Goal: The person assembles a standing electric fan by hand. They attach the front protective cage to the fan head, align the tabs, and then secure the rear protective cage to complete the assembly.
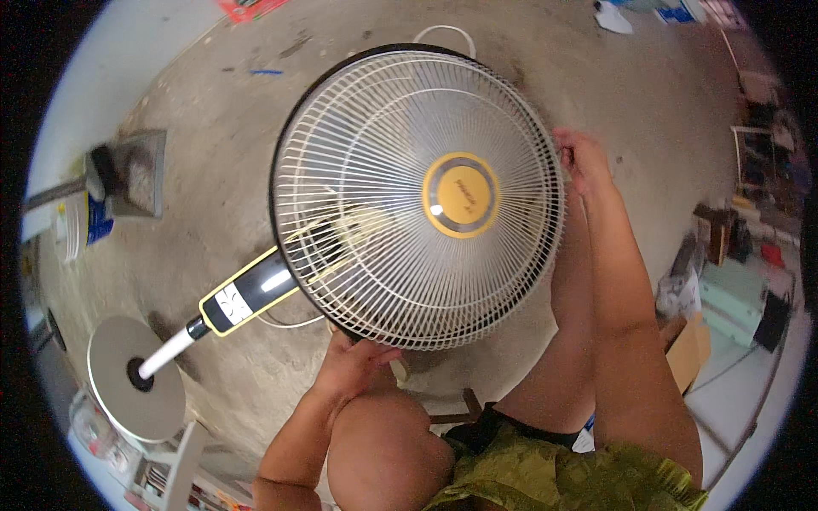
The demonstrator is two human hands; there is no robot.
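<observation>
A pedestal fan tilts across my lap, its round wire grille point(366, 162) filling the middle of the view. A yellow centre cap point(462, 196) sits on the grille, and fan blades show blurrily through the wires. At the lower left edge of the grille, my left hand point(349, 368) is closed on the rim, some of its fingers hidden beneath. My right hand point(584, 162) pinches the rim on the right side. The black control column point(256, 289) with yellow edging runs down-left to a white pole point(168, 352) and a round pale base point(115, 358).
A dustpan point(145, 175) and a white-and-blue bucket point(81, 226) stand at the left on the concrete floor point(221, 145). A blue strip point(267, 72) lies farther off. Toward the right are a pale green box point(733, 298) and a cardboard piece point(688, 351). A white cord point(447, 28) loops behind the fan.
</observation>
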